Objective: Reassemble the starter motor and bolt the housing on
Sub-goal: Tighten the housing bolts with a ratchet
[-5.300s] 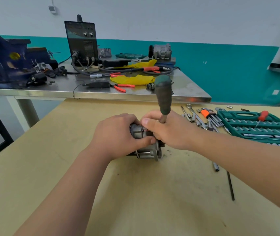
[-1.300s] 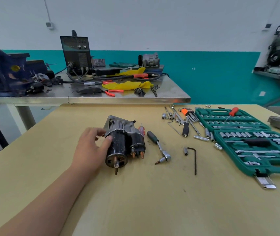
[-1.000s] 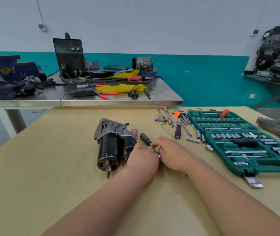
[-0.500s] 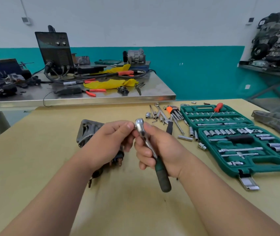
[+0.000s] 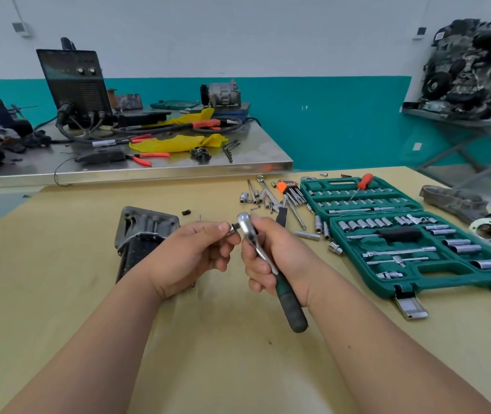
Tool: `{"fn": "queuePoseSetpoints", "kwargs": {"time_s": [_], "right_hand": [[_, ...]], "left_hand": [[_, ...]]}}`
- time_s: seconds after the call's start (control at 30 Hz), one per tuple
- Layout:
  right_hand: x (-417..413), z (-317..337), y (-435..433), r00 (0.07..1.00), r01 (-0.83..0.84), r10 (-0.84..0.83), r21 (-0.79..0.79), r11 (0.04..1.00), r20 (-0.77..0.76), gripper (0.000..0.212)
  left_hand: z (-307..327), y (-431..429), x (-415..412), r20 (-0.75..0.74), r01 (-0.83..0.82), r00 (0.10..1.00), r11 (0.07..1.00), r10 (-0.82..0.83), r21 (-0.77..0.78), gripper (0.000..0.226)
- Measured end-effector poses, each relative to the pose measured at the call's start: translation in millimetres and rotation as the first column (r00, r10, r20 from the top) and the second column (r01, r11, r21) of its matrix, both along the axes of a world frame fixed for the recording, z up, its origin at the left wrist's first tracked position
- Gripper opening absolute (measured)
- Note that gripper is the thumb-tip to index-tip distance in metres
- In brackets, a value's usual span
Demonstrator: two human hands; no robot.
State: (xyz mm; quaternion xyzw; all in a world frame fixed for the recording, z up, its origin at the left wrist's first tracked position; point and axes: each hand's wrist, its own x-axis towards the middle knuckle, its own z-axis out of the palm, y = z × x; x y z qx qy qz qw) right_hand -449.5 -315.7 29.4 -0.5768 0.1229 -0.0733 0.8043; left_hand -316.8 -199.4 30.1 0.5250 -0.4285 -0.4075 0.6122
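Note:
The starter motor [image 5: 142, 234], a black cylinder with a grey cast housing at its far end, lies on the wooden table [image 5: 59, 294] left of centre, partly hidden by my left forearm. My right hand [image 5: 271, 258] grips a ratchet wrench [image 5: 268, 264] with a dark green handle, held above the table with its chrome head up. My left hand [image 5: 190, 255] pinches a small socket [image 5: 232, 229] at the side of the ratchet head. Neither hand touches the motor.
An open green socket set case [image 5: 402, 234] lies to the right. Loose sockets, hex keys [image 5: 290, 189] and extension bars are scattered beyond my hands. Grey and white cast parts [image 5: 477, 216] sit at the far right. A steel bench [image 5: 148, 165] with a welder stands behind.
My left hand left the motor lying on the table. Both hands reached for the ratchet; my right hand lifted it, and my left fingers now pinch the socket at its head.

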Motion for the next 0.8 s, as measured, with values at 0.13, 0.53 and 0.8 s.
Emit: {"fn": "queuePoseSetpoints", "kwargs": {"time_s": [0.13, 0.53, 0.8], "right_hand": [[-7.3, 5.9, -17.6, 0.989, 0.124, -0.123, -0.01, 0.992, 0.088, 0.055], [-13.3, -10.4, -28.7, 0.932, -0.056, -0.284, -0.863, 0.502, -0.225, 0.033], [-21.7, 0.9, -47.9, 0.945, -0.023, -0.324, -0.998, 0.057, -0.04, 0.024]], "left_hand": [[-6.4, -9.4, -7.4, -0.066, -0.219, 0.973, 0.974, 0.222, 0.049, 0.022], [-32.0, -52.0, -44.8, 0.146, -0.422, 0.906, 0.856, 0.396, 0.298, 0.027], [-25.7, -53.7, -44.6, 0.001, -0.471, 0.871, 0.836, 0.491, 0.281, 0.035]]}}
